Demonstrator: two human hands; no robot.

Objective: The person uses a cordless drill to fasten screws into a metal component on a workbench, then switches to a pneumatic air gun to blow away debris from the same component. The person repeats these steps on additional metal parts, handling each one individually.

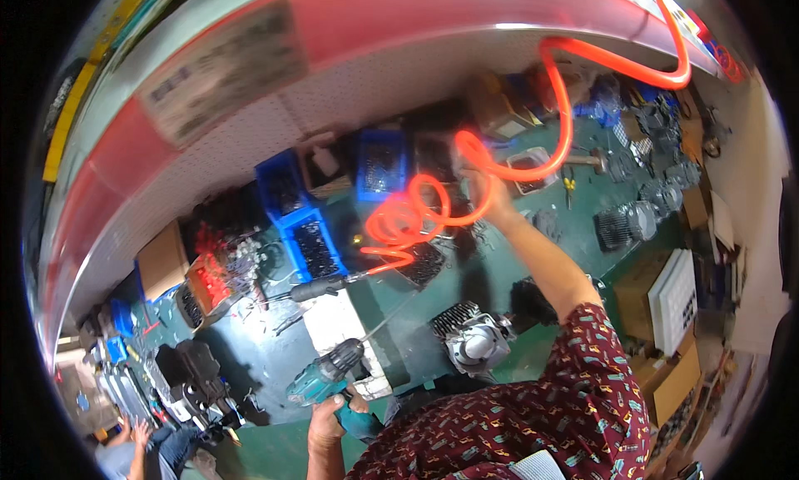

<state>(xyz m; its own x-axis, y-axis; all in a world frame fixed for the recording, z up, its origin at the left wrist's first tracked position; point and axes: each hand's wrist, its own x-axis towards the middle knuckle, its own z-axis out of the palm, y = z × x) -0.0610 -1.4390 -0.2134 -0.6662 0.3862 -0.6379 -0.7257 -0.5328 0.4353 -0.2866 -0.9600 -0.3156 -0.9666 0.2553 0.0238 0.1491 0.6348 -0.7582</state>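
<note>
My left hand (328,420) is wrapped round the handle of a teal and black cordless drill (320,378). The drill's long thin bit points up and to the right, over the bench. My right arm stretches far across the bench, and my right hand (491,195) is at the small parts bins along the back. An orange coiled air hose (437,198) crosses in front of that hand, hiding its fingers in part. Between my arms a finned metal engine part (474,340) stands on the green bench (416,338).
Blue bins (312,245) of dark small parts line the back. A black air tool (318,288) lies near a white sheet (333,318). More finned metal parts (624,226) and cardboard boxes (676,380) are at the right. Another person's hands (133,432) show at the lower left.
</note>
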